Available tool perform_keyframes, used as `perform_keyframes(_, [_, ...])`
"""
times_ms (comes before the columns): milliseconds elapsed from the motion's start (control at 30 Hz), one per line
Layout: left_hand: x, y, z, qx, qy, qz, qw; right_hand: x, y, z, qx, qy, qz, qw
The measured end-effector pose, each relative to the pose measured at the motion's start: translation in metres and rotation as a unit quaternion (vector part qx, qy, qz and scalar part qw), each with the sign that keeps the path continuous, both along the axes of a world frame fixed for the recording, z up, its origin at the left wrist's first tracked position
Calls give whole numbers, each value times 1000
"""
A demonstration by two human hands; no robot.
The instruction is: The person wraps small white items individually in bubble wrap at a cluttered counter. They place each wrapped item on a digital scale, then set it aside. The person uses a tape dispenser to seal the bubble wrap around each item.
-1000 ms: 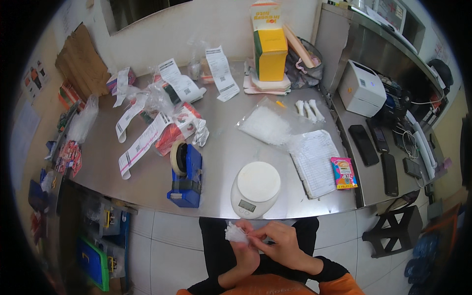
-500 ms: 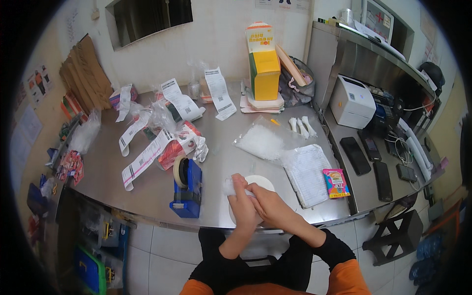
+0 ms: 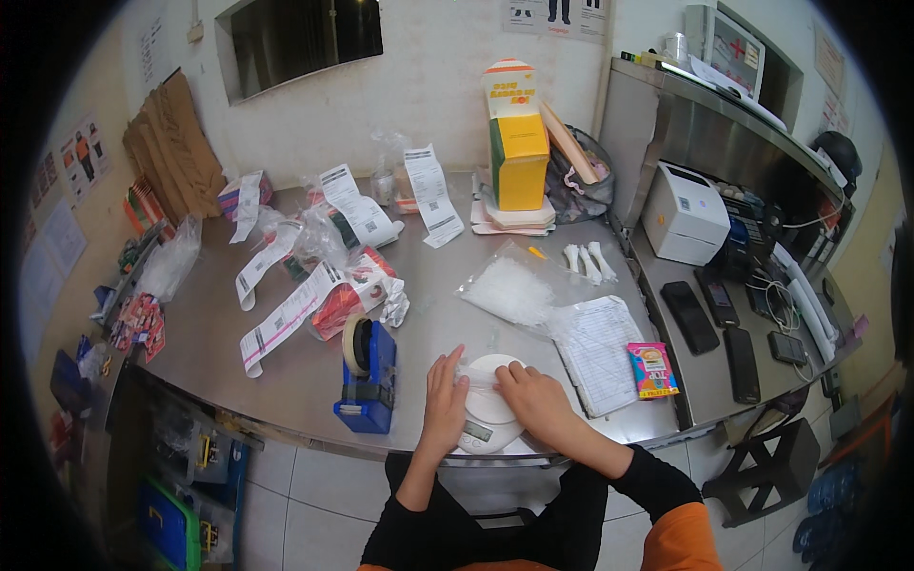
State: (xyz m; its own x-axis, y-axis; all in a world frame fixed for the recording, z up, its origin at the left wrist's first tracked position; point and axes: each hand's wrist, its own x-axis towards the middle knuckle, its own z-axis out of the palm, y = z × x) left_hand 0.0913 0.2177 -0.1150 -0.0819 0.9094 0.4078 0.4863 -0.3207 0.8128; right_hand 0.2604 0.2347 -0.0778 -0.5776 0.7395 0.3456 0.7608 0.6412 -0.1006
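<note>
A white round kitchen scale (image 3: 491, 411) with a small display stands at the table's front edge. Just above its plate, a small clear plastic bag (image 3: 479, 377) stretches between my two hands. My left hand (image 3: 443, 404) has long, nearly straight fingers, with the bag's left end between thumb and fingers. My right hand (image 3: 535, 398) is closed, its curled fingers pinching the right end. Whatever is in the bag is hard to make out. Behind lies a larger clear bag of white grains (image 3: 512, 284), beside several small tied white packets (image 3: 588, 263).
A blue tape dispenser (image 3: 369, 385) stands left of the scale. Bagged goods with long paper labels (image 3: 290, 309) crowd the left. On the right lie a wrapped notebook (image 3: 598, 357), a pink-and-blue packet (image 3: 652, 369), phones (image 3: 688, 317) and a white printer (image 3: 684, 214). A yellow carton (image 3: 520, 167) stands behind.
My hands have moved from being clasped together round the small bag to being apart, left hand leftward and right hand rightward. The scale's display and plate now show between them.
</note>
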Motion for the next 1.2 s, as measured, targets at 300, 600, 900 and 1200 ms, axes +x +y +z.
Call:
perform_keyframes(300, [7, 0, -3, -12, 29, -8, 999, 6, -8, 11, 12, -41, -28, 999])
perform_keyframes(600, [-1, 3, -6, -14, -113, -29, 993, 54, 1, 32, -25, 142, -73, 987])
perform_keyframes(900, [-16, 2, -6, -23, -192, -13, 981, 137, 113, 8, -227, 224, -43, 947])
perform_keyframes(1200, [-18, 3, -7, -34, -226, -7, 974, 68, 225, -49, -133, 263, -23, 955])
